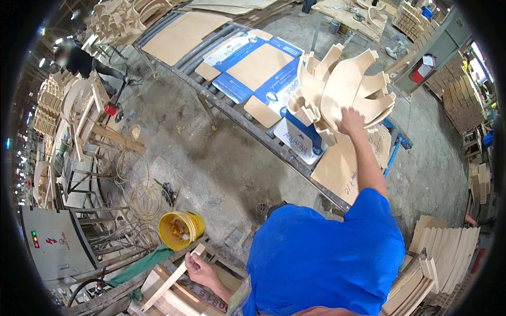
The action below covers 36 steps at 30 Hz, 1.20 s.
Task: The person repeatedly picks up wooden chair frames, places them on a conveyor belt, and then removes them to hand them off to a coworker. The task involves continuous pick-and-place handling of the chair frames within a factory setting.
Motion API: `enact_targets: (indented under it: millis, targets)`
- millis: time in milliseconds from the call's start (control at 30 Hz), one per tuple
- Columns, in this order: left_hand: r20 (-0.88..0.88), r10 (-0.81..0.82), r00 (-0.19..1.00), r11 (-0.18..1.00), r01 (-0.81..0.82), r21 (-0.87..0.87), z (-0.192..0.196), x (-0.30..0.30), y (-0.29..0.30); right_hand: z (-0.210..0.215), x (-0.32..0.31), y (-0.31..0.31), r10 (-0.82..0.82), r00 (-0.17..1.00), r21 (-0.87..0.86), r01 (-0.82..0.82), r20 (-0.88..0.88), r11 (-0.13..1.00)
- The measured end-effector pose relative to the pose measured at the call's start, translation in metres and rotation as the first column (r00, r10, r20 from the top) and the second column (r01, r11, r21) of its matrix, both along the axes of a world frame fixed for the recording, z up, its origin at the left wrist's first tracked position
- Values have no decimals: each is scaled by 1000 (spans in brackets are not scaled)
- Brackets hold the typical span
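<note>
1. Plywood in curved, pale pieces forms a stack of bent chair parts (pixel 345 87) on the long metal roller bench (pixel 221 100) that runs slantwise across the top of the view.
2. The person's right hand (pixel 351 120) is raised to the lower edge of that stack and touches it; whether its fingers are closed round a piece cannot be told.
3. The left hand (pixel 199 268), low in the view, is curled round the end of a narrow wooden slat (pixel 171 282) that slopes down to the left over other wood pieces.
4. Flattened cardboard cartons (pixel 258 66), blue and white at their edges and brown in the middle, lie spread on the roller bench just left of the stack and partly under it.
5. A plain brown board (pixel 182 34) lies further up the same bench.
6. A yellow bucket (pixel 182 230) stands on the concrete floor (pixel 211 158) near the left hand; small light bits show inside, too small to tell apart.
7. A grey cabinet (pixel 55 242) at the lower left bears a small red sign and coloured lamps.
8. A red and white container (pixel 423 68) stands at the upper right.
9. Stacked curved panels (pixel 448 258) lean at the lower right.
</note>
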<state>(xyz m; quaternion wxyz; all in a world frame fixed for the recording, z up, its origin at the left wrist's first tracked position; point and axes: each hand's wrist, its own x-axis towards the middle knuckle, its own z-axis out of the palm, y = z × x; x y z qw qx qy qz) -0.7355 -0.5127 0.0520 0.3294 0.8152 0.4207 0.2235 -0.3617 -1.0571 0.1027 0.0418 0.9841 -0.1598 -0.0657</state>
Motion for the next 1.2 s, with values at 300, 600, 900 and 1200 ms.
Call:
enact_targets:
  millis: [300,600,900,1200]
  targets:
    - [47,-97,994,994,99,-45,-3,21,-11,-16,-21,-39,141,989,77,-136,-55,988]
    - [77,-121,990,989,127,-72,-5,31,-9,136,61,-34,28,787,511,-426,616,747]
    - [176,-115,978,989,129,-72,3,31,-7,279,28,-8,-174,627,651,-726,759,222]
    - [212,-227,951,959,180,220,49,101,0,276,26,95,-336,790,569,-606,513,-557]
